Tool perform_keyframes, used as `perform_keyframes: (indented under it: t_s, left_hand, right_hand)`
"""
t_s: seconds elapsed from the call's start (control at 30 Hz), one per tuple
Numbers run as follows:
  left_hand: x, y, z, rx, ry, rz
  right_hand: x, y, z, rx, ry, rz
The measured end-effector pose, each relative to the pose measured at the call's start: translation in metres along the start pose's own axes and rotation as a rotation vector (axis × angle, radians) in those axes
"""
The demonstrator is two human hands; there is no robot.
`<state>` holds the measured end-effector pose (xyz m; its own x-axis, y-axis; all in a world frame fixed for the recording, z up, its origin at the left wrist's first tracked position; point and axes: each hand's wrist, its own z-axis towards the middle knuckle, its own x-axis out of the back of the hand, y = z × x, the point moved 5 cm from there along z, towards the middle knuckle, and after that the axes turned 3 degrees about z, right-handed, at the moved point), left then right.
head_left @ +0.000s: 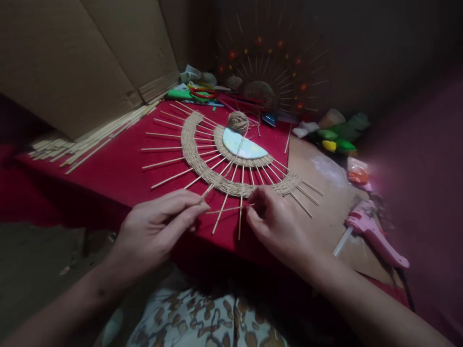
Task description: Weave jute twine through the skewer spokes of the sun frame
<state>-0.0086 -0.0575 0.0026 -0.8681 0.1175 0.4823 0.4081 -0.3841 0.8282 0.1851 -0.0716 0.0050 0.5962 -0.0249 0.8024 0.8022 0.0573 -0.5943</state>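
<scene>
Just below the middle of the frame, the twine [227, 209] runs nearly level between the two hands, crossing the lower spokes of the half-round woven piece [202, 159]. The left hand [159, 231] pinches its left end between thumb and forefinger, while the right hand [277, 224], fingers curled together, pinches the other end by the woven rim, nearer the piece
</scene>
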Motion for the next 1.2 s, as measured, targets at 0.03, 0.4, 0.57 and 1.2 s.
perform_keyframes:
  t_s: [0.03,0.4,0.57,1.2]
  left_hand:
    - [-0.001,-0.004,0.002,0.085,0.005,-0.040]
    - [-0.003,-0.004,-0.001,-0.036,-0.024,-0.065]
    - [-0.003,0.006,-0.016,-0.405,-0.032,0.051]
    - [0.002,-0.004,-0.012,-0.387,-0.022,0.689]
  right_hand:
    - [-0.003,-0.003,-0.002,-0.002,-0.028,-0.028]
    - [-0.015,-0.015,0.002,-0.075,-0.092,-0.309]
    - [-0.013,-0.007,0.000,-0.004,0.001,-0.133]
    - [-0.010,-0.006,0.000,0.024,-0.012,-0.086]
